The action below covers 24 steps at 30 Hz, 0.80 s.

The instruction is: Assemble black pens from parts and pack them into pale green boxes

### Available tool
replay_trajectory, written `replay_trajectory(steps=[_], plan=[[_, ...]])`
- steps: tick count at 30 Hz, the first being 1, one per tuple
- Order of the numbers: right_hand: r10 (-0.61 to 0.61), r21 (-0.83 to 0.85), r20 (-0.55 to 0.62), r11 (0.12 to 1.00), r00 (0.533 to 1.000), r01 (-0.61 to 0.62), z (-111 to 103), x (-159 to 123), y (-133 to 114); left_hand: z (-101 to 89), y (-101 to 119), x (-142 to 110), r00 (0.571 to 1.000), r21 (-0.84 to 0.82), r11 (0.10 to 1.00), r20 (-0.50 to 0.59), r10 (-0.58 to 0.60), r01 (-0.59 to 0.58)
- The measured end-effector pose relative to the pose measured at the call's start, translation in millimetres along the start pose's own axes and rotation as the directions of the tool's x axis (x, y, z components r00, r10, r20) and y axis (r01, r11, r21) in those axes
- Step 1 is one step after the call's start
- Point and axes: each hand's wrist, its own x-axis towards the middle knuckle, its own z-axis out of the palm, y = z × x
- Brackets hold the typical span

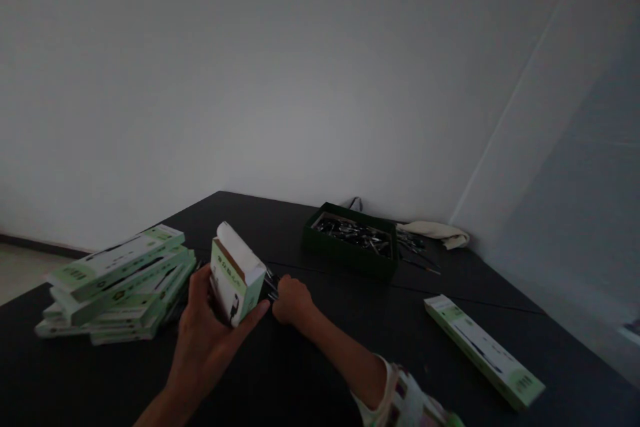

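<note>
A green-and-white carton is gripped by the curled fingers of the left hand, slim dark items held in the closed right hand.

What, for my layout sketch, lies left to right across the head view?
Stack of green-and-white cartons → left hand gripping an open green-and-white carton → right hand → dark green tray of metal parts → lone green-and-white carton
</note>
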Motion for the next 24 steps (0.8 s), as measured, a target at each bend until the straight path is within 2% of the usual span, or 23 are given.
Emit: replay_trajectory(steps=[5,9,12,15,20,24], plan=[[0.036,0.167,-0.06,0.986,0.998,-0.026,-21,-24,26,6.8,-2,-7,0.998,-0.056,0.998,0.055,0.013,-0.01],[0.01,0.389,-0.247,0.917,0.969,0.09,-41,-43,41,16.4,-5,-21,0.989,-0.111,0.994,0.145,0.024,-0.008],[0.032,0.549,-0.451,0.798,0.892,0.249,-55,-57,51,25.7,-5,-34,0.976,-0.123,0.992,0.217,0.019,0.007],[0.091,0.651,-0.593,0.64,0.8,0.409,-68,-70,57,35.4,-4,-44,0.959,-0.12,0.992,0.282,0.013,0.022],[0.175,0.673,-0.723,0.393,0.668,0.627,-88,-84,56,48.7,-5,-50,0.934,-0.069,0.997,0.357,-0.006,0.033],[0.193,0.61,-0.792,0.261,0.579,0.748,-114,-102,47,54.3,-8,-54,0.926,-0.007,1.0,0.378,-0.01,0.013]])
